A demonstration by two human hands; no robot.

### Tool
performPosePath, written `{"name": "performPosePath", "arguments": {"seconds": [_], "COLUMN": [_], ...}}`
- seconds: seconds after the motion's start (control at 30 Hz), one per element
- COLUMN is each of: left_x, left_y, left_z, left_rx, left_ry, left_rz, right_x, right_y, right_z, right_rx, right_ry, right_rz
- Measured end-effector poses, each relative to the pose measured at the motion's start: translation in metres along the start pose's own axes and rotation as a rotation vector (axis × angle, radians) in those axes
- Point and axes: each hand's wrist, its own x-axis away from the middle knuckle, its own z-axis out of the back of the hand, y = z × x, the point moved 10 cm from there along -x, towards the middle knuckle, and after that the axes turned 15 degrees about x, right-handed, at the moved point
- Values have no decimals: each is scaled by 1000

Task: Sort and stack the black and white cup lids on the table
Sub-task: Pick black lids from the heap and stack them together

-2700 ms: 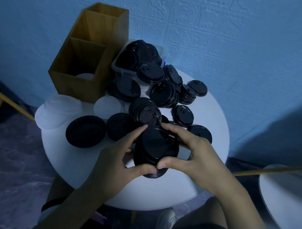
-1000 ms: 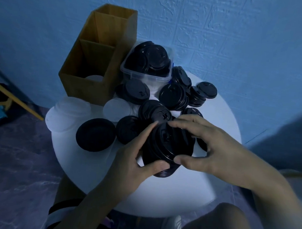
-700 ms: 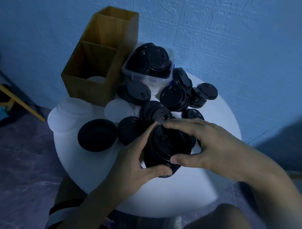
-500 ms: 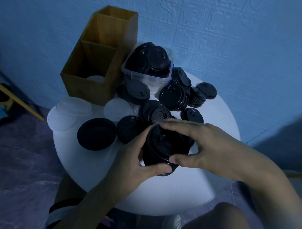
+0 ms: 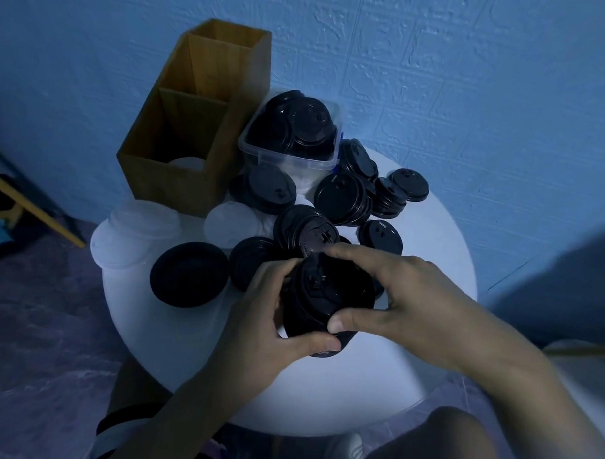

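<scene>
Both hands grip one stack of black lids (image 5: 326,299) above the near middle of the round white table (image 5: 440,268). My left hand (image 5: 260,317) wraps the stack's left side, thumb under its front edge. My right hand (image 5: 405,301) curls over the top and right side, thumb on the front. Several loose black lids and short stacks (image 5: 343,200) lie behind. A black lid (image 5: 189,274) lies upside down at the left. White lids (image 5: 136,230) sit at the table's left edge, another white lid (image 5: 229,223) lies nearer the middle.
A wooden two-compartment box (image 5: 195,122) stands at the back left with a white lid inside its near compartment. A clear plastic tub (image 5: 290,139) full of black lids sits beside it. The blue wall is close behind. My knee (image 5: 451,444) is below the table's front edge.
Both hands and the stack have stayed nearly in place over the last second. My right fingers have closed further over the stack's top, and the stack sits more upright.
</scene>
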Motion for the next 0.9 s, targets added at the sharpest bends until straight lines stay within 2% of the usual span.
{"name": "performPosePath", "arguments": {"seconds": [0.23,0.47,0.9], "left_x": [6,8,8], "left_y": [5,3,-5], "left_z": [-6,-8,-3], "left_rx": [-22,8,60], "left_ry": [-36,-91,-93], "left_rz": [-29,-30,28], "right_x": [4,12,9], "right_y": [12,27,29], "right_z": [-8,-25,-31], "right_rx": [-157,-547,-580], "right_ry": [56,58,59], "right_rz": [-50,-55,-50]}}
